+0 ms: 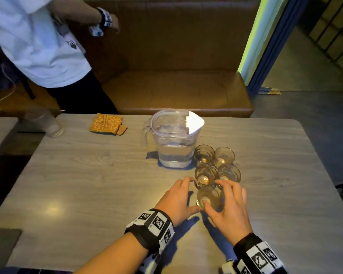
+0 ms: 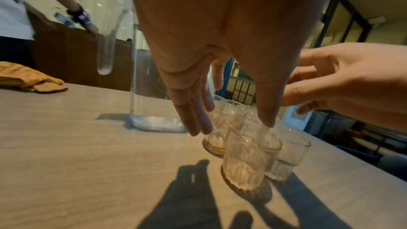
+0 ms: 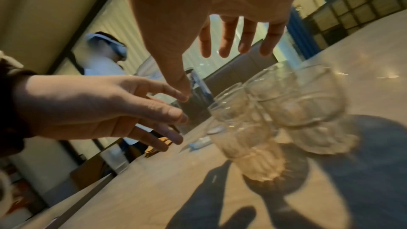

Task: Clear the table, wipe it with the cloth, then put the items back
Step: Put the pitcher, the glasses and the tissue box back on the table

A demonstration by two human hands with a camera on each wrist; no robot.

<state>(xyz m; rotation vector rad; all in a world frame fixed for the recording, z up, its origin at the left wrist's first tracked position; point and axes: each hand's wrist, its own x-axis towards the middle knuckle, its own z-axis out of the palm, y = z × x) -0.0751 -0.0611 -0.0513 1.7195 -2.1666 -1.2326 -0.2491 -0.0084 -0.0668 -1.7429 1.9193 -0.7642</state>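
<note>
A: Glasses (image 1: 216,171) on the counter (image 1: 87,175): five clear ones clustered beside one water pitcher (image 1: 173,139); one folded orange cloth (image 1: 107,123) lies well apart.

B: Hands?

A: Left hand (image 1: 176,200) and right hand (image 1: 229,208) flank the nearest glass (image 1: 209,198), fingers relaxed, gripping nothing. Only the right wrist view shows a bystander's headset (image 3: 108,43).

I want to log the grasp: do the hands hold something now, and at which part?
Nothing is gripped yet. The left hand and the right hand hover open on either side of the nearest glass, fingers not closed on it.
</note>
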